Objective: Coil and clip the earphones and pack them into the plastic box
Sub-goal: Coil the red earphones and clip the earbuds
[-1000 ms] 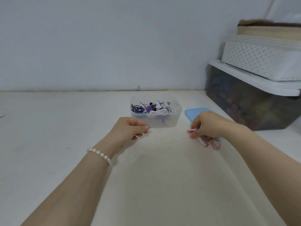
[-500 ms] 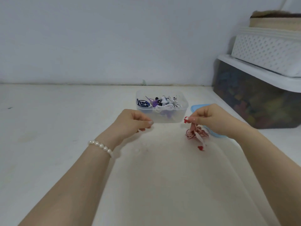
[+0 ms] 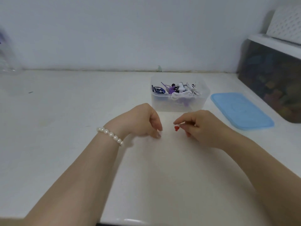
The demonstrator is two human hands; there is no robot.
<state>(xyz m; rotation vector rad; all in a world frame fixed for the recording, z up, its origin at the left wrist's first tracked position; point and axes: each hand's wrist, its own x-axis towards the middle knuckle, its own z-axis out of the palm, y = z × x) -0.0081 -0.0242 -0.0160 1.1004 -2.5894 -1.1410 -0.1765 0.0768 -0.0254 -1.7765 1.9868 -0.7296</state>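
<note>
Head view — right hand [image 3: 202, 128] pinching red earbud [image 3: 176, 128], left hand [image 3: 143, 122] curled

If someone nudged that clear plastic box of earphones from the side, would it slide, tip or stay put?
The plastic box would probably slide rather than tip: it looks low and wide, standing flat on the smooth white table. It is likely light, with thin walls and only coiled earphones inside. Its blue lid lies beside it, so a hard shove might spill some.

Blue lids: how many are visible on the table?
1. The blue lid lies flat on the table, right of the plastic box, apart from it.
</note>
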